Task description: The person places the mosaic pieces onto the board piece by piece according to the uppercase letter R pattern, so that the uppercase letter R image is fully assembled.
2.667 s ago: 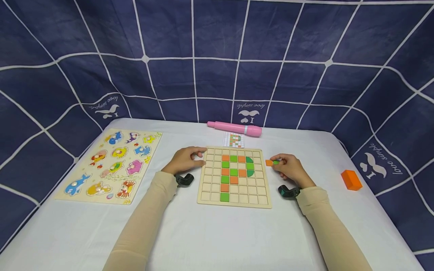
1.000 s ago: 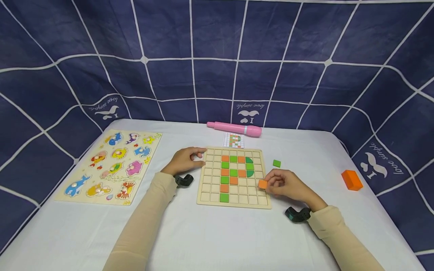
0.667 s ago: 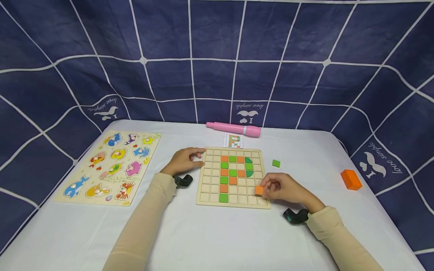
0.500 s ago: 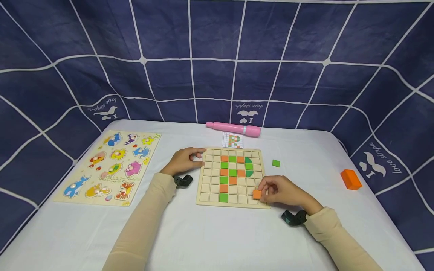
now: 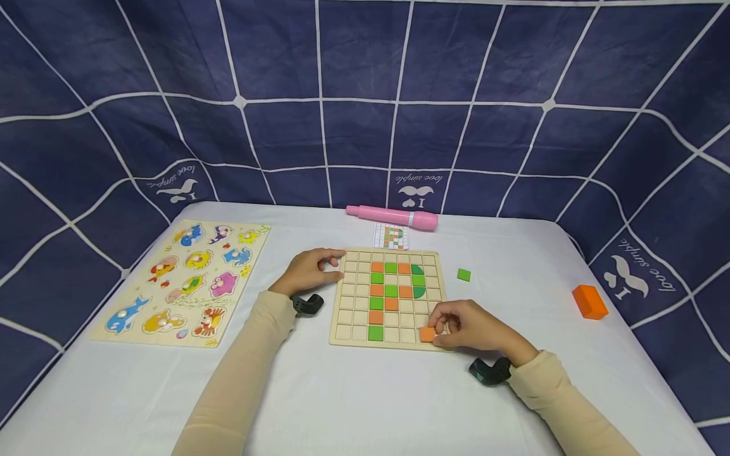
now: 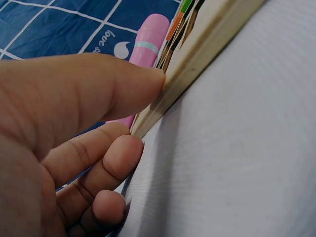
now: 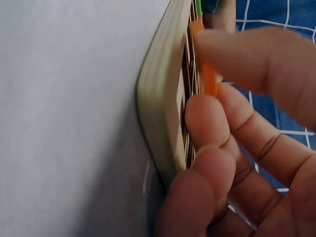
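In the head view, my right hand (image 5: pixel 469 326) pinches an orange square tile (image 5: pixel 427 334) between thumb and fingers. That tile is over the lower right cells of a wooden grid board (image 5: pixel 348 304); the right wrist view shows the orange tile (image 7: pixel 210 74) tilted against the grid. My left hand (image 5: pixel 308 271) rests at the board's upper left corner, its thumb (image 6: pixel 133 84) touching the edge and the fingers beside it, loosely bent. Orange and green tiles form a letter-like pattern on the board, with dark green rounded pieces at its right.
A loose green tile (image 5: pixel 464 275) lies right of the board. Behind the board are a small pattern card (image 5: pixel 391 236) and a pink pen-like stick (image 5: pixel 393 216). A sea-animal peg puzzle (image 5: pixel 188 278) lies at left, an orange block (image 5: pixel 590 302) at far right.
My right hand has put the green tile down right of the board and carried the orange tile over the board, down to its lower right. The left hand has stayed put.
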Motion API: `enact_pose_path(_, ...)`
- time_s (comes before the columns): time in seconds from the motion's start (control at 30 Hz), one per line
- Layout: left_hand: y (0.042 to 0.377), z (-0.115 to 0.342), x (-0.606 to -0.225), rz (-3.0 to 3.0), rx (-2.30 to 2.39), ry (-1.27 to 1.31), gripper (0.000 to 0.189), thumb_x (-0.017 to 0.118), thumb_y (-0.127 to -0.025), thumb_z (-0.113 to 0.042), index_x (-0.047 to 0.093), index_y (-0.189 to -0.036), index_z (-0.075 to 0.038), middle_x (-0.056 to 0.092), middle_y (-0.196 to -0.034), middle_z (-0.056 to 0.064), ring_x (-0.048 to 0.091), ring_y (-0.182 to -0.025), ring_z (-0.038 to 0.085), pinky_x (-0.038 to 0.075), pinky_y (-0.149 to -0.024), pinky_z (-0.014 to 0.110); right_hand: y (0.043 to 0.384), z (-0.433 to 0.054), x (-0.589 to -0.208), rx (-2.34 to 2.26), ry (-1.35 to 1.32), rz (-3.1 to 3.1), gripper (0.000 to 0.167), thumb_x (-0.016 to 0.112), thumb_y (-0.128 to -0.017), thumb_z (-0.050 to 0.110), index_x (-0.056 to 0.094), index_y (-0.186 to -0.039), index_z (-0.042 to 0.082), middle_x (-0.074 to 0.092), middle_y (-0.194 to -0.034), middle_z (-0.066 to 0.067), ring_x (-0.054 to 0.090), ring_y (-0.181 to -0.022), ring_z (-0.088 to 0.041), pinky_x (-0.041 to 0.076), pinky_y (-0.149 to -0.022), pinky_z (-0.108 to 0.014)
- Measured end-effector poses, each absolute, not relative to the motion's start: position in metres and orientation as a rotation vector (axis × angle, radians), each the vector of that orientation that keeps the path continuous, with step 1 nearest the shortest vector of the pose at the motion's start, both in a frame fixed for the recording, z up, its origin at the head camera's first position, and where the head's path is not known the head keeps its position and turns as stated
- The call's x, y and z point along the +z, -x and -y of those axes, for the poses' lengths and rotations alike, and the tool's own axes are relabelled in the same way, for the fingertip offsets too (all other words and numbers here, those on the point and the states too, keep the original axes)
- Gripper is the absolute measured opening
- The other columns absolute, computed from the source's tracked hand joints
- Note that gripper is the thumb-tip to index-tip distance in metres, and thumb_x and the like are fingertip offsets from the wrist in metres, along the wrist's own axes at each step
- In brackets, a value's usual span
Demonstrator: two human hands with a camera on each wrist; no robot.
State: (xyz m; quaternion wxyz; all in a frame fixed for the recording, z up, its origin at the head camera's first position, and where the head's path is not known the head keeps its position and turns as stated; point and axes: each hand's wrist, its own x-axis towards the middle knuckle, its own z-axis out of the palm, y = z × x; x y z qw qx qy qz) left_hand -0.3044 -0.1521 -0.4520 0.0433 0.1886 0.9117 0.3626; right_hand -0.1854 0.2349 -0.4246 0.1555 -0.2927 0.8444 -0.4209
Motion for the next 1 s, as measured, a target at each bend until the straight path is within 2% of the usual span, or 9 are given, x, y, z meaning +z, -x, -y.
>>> enact_pose_path(0.27,0.3038,0.1527,-0.4515,-2.787,1.106,-0.582,0.060,0.082,-0.092,-0.029,0.069,-0.148,-0.011,0.064,-0.102,-0.003,0.048,-0.082,0.016,0.037,-0.078,0.035,0.1843,-0.2308,-0.4262,-1.139,0.844,-2.479,0.021,0.089,-0.085,0.007,0.075,-0.101,0.010,0.061,-0.082,0.011,0.044,-0.060,-0.003,0.037,-0.058,-0.022)
enact_pose_path(0.77,0.3039,0.1518,-0.4514,-2.785,1.106,-0.582,0.060,0.082,-0.091,-0.029,0.069,-0.147,-0.011,0.064,-0.102,-0.003,0.048,-0.082,0.016,0.037,-0.078,0.035,0.1842,-0.2309,-0.4268,-1.151,0.826,-2.459,0.022,0.090,-0.086,0.008,0.075,-0.101,0.009,0.061,-0.084,0.008,0.045,-0.061,-0.004,0.037,-0.059,-0.022)
enact_pose_path(1.0,0.3043,0.1518,-0.4526,-2.787,1.109,-0.580,0.060,0.082,-0.091,-0.029,0.069,-0.147,-0.011,0.065,-0.102,-0.004,0.049,-0.082,0.017,0.038,-0.078,0.035,0.1891,-0.2360,-0.4309,-1.220,0.844,-2.402,0.017,0.086,-0.091,0.008,0.076,-0.105,0.005,0.064,-0.084,0.008,0.047,-0.064,-0.004,0.039,-0.060,-0.021)
